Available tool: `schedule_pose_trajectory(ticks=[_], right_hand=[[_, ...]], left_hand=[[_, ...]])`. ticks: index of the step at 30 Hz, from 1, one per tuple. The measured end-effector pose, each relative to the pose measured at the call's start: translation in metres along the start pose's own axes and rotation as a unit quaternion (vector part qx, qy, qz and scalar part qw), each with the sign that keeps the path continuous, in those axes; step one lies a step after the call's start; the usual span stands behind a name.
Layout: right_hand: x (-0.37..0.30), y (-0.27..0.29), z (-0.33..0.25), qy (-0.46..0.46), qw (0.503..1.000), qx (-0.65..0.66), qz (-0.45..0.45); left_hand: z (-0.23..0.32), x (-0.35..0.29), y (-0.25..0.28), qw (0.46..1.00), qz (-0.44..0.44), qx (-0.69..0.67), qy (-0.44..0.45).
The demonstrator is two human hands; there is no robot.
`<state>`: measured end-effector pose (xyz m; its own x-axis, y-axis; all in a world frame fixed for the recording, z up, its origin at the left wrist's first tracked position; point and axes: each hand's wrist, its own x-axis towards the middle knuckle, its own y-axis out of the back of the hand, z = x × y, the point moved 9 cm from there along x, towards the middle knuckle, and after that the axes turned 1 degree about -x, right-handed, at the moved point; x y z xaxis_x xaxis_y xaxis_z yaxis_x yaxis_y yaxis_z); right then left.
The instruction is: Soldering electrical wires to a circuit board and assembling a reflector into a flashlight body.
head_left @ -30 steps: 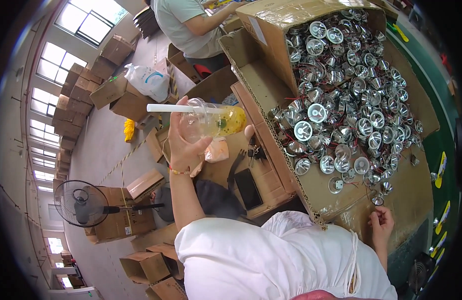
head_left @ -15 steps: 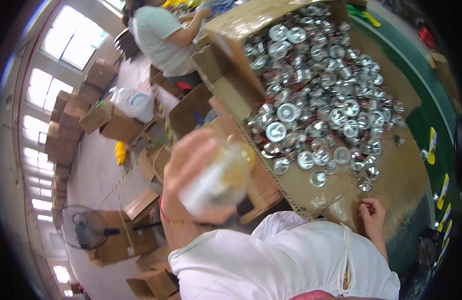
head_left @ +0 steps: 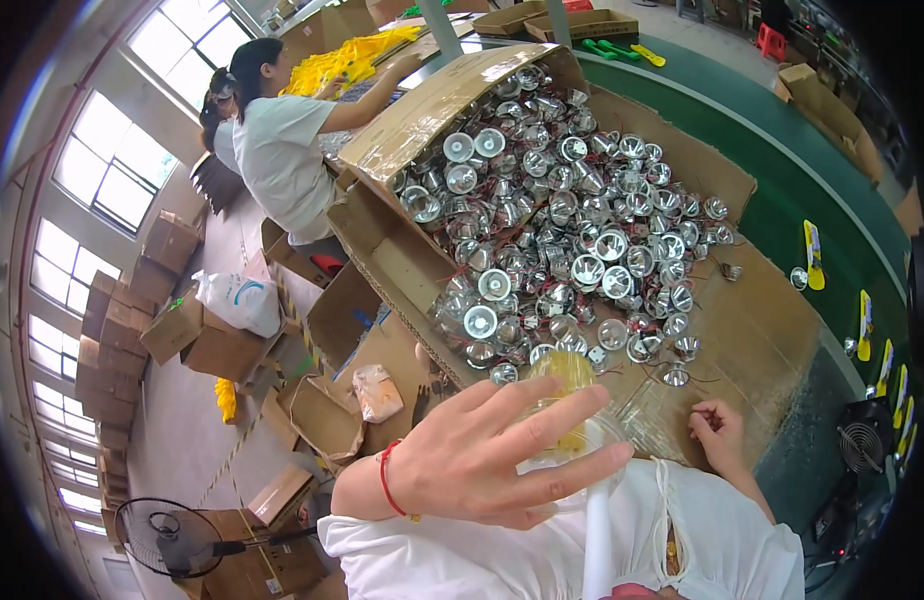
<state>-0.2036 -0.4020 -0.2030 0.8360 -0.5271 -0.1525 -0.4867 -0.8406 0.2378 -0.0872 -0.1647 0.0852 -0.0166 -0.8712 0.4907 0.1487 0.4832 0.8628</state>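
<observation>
My left hand [head_left: 502, 450], with a red string round its wrist, is in front of my chest. Its fingers curve over a clear-and-yellow plastic piece [head_left: 567, 372], partly hidden by the fingers; I cannot tell its exact kind. From under the fingers a white rod-like part [head_left: 599, 530] runs down toward me; whether it joins the yellow piece is unclear. My right hand [head_left: 717, 430] rests with curled fingers at the near edge of the cardboard [head_left: 757, 330]; anything inside it is hidden. Beyond both hands lies a heap of silver lamp reflector cups [head_left: 582, 215] with red wires.
An open carton [head_left: 382, 240] backs the heap on the left. Yellow-handled pieces [head_left: 813, 255] line the green conveyor belt [head_left: 782, 205] at right. A standing fan [head_left: 167, 535] is at lower left. Another person [head_left: 282, 150] works at a table with a yellow pile [head_left: 347, 60].
My left hand has moved right and is held over the clear-and-yellow piece, its fingers more spread. The whole view has shifted, bringing more of the far table and belt into sight.
</observation>
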Motion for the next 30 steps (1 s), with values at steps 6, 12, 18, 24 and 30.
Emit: schedule_pose_trajectory(ticks=[6, 12, 18, 24, 30], right_hand=[[-0.005, 0.007, 0.007, -0.025, 0.999, 0.025, 0.012], [-0.005, 0.009, 0.010, -0.029, 0.999, 0.042, 0.006], [-0.007, 0.009, 0.012, -0.034, 0.999, 0.033, 0.002], [-0.008, 0.007, 0.009, -0.039, 0.998, 0.039, 0.001], [-0.008, 0.005, 0.011, -0.048, 0.998, 0.037, -0.004]], left_hand=[[0.008, 0.012, 0.003, 0.992, -0.006, 0.126, -0.005], [0.015, 0.012, 0.008, 0.983, 0.038, 0.177, -0.011], [0.015, 0.012, 0.008, 0.982, 0.041, 0.182, -0.009], [0.014, 0.009, 0.012, 0.980, 0.052, 0.193, -0.011], [0.010, 0.005, 0.012, 0.981, 0.052, 0.187, 0.006]])
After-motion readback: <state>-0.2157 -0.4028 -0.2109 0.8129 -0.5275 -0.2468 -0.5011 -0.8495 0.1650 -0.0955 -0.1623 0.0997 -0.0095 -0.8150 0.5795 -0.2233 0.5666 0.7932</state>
